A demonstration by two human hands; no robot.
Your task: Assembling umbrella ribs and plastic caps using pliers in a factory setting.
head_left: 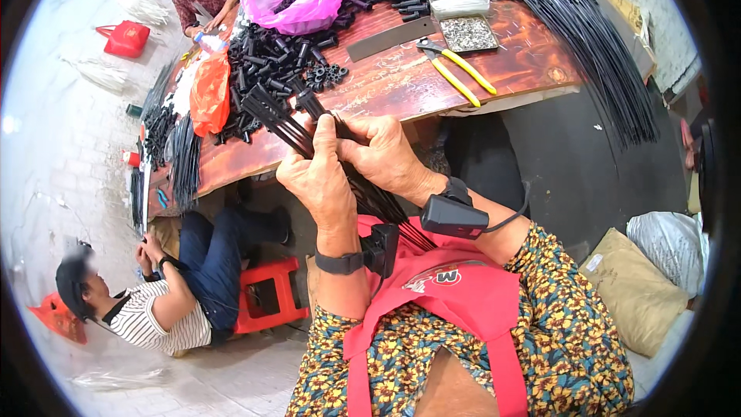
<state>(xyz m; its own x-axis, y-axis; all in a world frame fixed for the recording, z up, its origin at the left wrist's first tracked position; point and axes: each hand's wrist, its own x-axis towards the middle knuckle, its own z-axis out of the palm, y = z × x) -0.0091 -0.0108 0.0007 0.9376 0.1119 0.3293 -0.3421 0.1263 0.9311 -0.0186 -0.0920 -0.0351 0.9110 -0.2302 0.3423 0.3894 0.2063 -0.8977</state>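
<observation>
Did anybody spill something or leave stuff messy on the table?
A little, maybe: pale specks lie scattered on the wooden table beside the small tray of bits, as if some fell out. The yellow-handled cutters lie spread open near the front edge. I see nothing clearly broken.

Both hands [318, 185] [388, 156] curl tightly just beside each other.

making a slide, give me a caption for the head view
Left hand and right hand hold thin black strips by a table heaped with black parts.
</observation>
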